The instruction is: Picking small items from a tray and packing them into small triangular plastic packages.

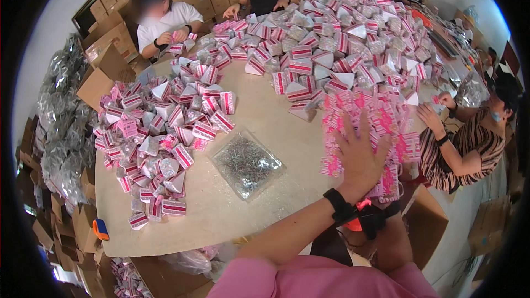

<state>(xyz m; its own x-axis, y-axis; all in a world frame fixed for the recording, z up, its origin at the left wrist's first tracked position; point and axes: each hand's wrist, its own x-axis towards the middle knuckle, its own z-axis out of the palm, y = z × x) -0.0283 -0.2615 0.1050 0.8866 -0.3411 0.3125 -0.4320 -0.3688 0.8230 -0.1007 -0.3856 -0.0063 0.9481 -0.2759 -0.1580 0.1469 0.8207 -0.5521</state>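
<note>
Head view: at 3 o'clock, some pink cards (381, 115) are being partly covered by the left hand (360, 157), fingers spread wide apart; right hand's hidden, so its fingers can't be told.

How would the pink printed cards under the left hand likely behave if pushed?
The pink printed cards would probably slide over one another, since many overlap and look loose. Each is likely light for its size, looking thin. Rolling seems unlikely: they lie flat beneath the spread left hand.
</note>
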